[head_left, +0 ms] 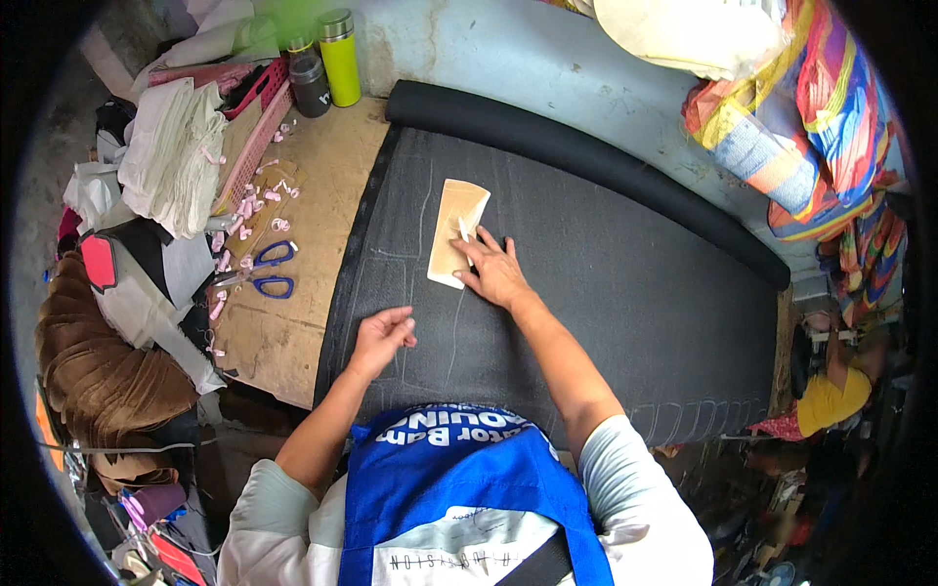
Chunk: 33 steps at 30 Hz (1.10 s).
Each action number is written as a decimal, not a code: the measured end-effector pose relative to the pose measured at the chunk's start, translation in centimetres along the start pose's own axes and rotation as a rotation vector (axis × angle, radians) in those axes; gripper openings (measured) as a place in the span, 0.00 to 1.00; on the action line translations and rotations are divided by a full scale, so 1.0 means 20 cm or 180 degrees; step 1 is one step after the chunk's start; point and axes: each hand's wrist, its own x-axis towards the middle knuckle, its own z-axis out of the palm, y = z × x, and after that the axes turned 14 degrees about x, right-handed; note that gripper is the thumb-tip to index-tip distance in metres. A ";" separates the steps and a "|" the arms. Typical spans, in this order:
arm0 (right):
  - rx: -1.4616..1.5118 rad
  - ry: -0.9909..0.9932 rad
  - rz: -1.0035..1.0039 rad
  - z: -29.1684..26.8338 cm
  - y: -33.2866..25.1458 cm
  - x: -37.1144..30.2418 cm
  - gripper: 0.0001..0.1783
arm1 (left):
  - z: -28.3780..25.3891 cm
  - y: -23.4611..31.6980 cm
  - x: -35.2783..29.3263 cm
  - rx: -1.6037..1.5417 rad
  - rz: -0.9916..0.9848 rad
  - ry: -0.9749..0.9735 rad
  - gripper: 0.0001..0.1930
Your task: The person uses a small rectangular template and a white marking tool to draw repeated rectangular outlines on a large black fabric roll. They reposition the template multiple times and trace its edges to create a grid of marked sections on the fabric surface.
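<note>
- The right hand (498, 273) has its fingers spread over a four-sided tan pattern piece (459, 200); the thumb and the nearest fingertips rest on its right part.
- Next to the right index finger is a slim white marking piece (463, 229) (perhaps chalk; whether the fingers grip it, I cannot tell).
- The left hand (379, 342) is nearer to the body and to the left, apart from the pattern piece. Its index finger is stretched toward the right, the others are bent, and I cannot tell if something small is inside.
- Under the pattern piece and around both hands' fingers lies black fabric (635, 293), with thin pale lines (393, 256) near the left fingertips.
- Far beyond the right fingertips, the rest of this fabric is wound into a thick roll (586, 156).
- To the left of the left fingers, and farther from the body, blue-handled scissors (249, 273) lie on a wooden tabletop (332, 195), beside small pink pieces (244, 210).
</note>
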 end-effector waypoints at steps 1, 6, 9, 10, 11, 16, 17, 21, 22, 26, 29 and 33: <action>0.0081 -0.0091 0.0070 -0.03 0.02 0.06 0.31 | 0.03 0.00 0.01 0.0200 0.0048 0.0046 0.14; 0.0205 -0.0236 0.0111 -0.09 0.05 0.18 0.31 | 0.18 0.09 0.05 0.2160 0.1496 0.1040 0.14; 0.0260 -0.0174 0.0101 -0.08 0.04 0.18 0.31 | 0.27 0.17 0.13 0.3338 0.1678 0.1056 0.21; 0.0294 -0.0139 0.0098 -0.08 0.04 0.18 0.31 | 0.30 0.20 0.17 0.3821 0.1955 0.1206 0.23; 0.0331 -0.0093 0.0061 -0.08 0.04 0.18 0.31 | 0.33 0.22 0.20 0.4084 0.1782 0.0967 0.26; 0.1482 0.0703 0.0283 -0.10 0.05 0.21 0.21 | 0.37 0.24 0.32 0.4777 0.1046 0.0320 0.34; 0.1881 0.0816 0.0476 -0.10 0.05 0.22 0.18 | 0.37 0.23 0.32 0.4829 0.1004 0.0277 0.34; 0.2499 0.0589 0.0172 -0.05 -0.01 0.26 0.11 | 0.37 0.20 0.32 0.4661 0.1247 0.0507 0.34; 0.2502 0.0166 0.0402 -0.04 -0.02 0.27 0.10 | 0.38 0.20 0.31 0.4654 0.1269 0.0525 0.34; 0.2719 -0.0402 0.0141 -0.01 -0.06 0.32 0.09 | 0.37 0.20 0.33 0.4684 0.1266 0.0478 0.34; 0.2086 -0.0593 -0.0092 -0.02 -0.06 0.36 0.09 | 0.36 0.20 0.33 0.4706 0.1280 0.0414 0.33; 0.1476 -0.0766 -0.0362 -0.02 -0.04 0.44 0.09 | 0.35 0.20 0.33 0.4574 0.1551 0.0603 0.31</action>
